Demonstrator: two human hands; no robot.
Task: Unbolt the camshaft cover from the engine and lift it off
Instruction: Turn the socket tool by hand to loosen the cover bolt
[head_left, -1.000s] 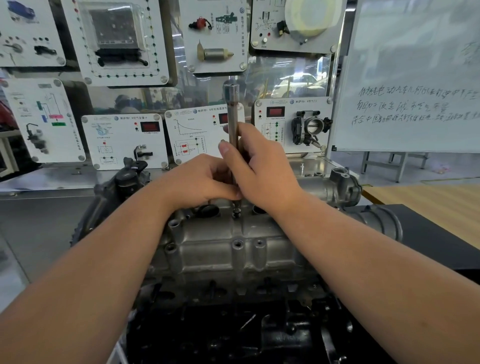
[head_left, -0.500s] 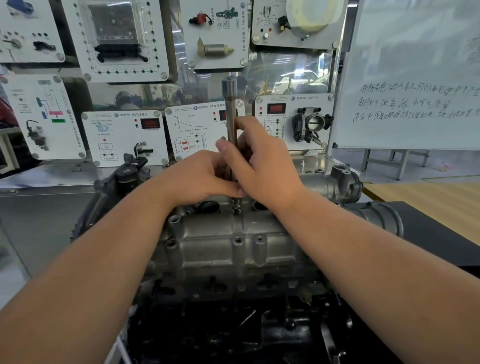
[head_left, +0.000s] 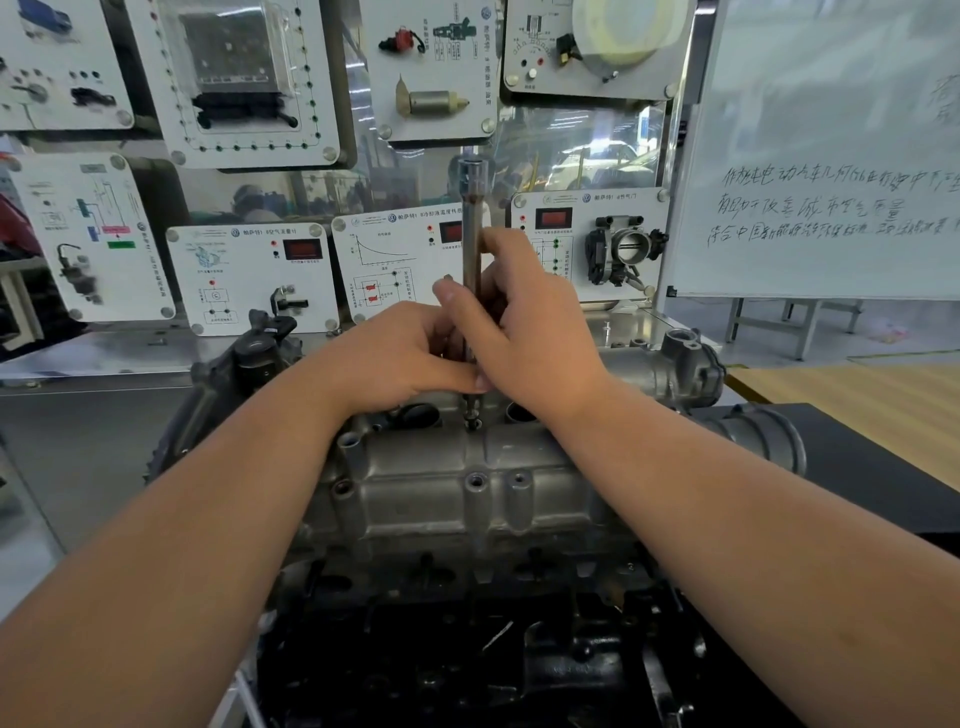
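At a training bench, a person works a bolt on the camshaft cover (head_left: 467, 483), the grey cast housing bolted across the top of the engine (head_left: 467, 649) at centre frame. The left hand (head_left: 395, 358) curls round the lower part of a long extension bar (head_left: 471, 234), its fingers pressed against those of the right hand (head_left: 530, 332), which wraps the shaft just above; the two hands sit together, both clamped on the tool. The bar stands close to upright, its tip (head_left: 471, 422) meeting a fastener in the cover's upper row, though whether the bit is fully seated is hard to tell beneath the knuckles. Several bolt bosses along the near edge appear empty, suggesting the unbolting is partly done and the cover cannot yet be lifted. The risk from here lies in the tall, unsupported bar: any lean while it is twisted could cam the tip out and round the bolt head, or let a loosened bolt drop into one of the open wells beside it. To the right, a throttle body (head_left: 623, 254) hangs on a display panel, beside a whiteboard (head_left: 831, 156).
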